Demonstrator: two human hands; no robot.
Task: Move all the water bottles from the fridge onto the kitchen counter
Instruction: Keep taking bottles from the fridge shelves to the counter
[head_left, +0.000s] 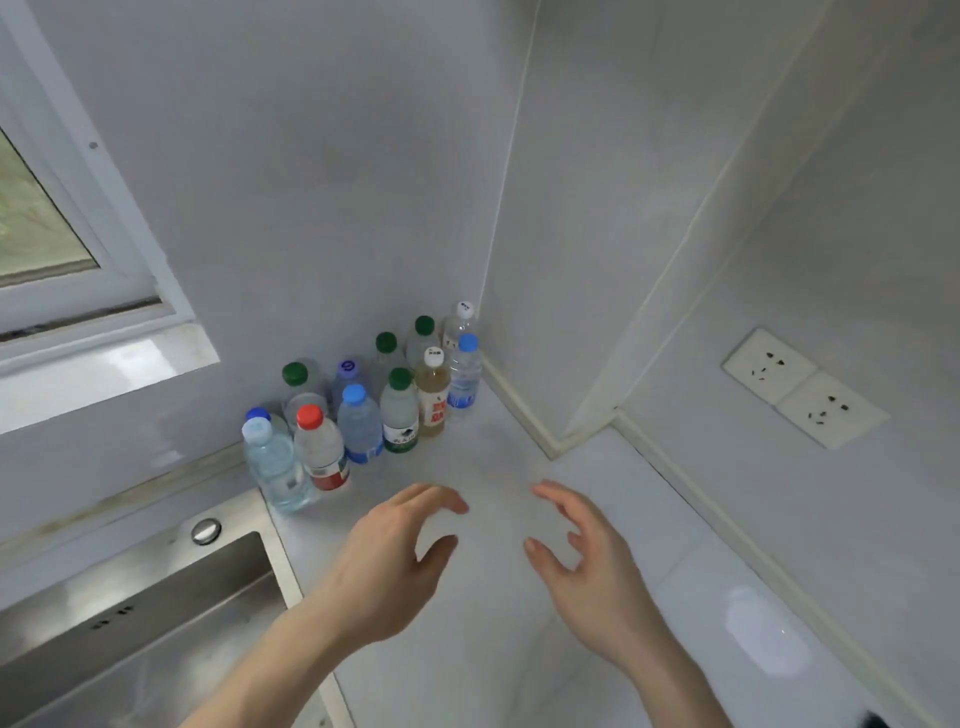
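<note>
Standing at counter's (519, 597) eleven o'clock: water bottles (363, 410), delivered; left hand (395, 561), right hand (587, 561) empty, fingers relaxed; fridge unseen.

You are holding your left hand (392, 564) and right hand (582, 558) above the white kitchen counter (649, 519), both empty, fingers loosely curved and palms facing each other. The water bottles (363, 405) are standing upright, clustered in the counter's back corner against the wall, well apart from your hands. A steel sink (156, 597) is sitting to your left, and wall sockets (802, 387) are showing on your right.
</note>
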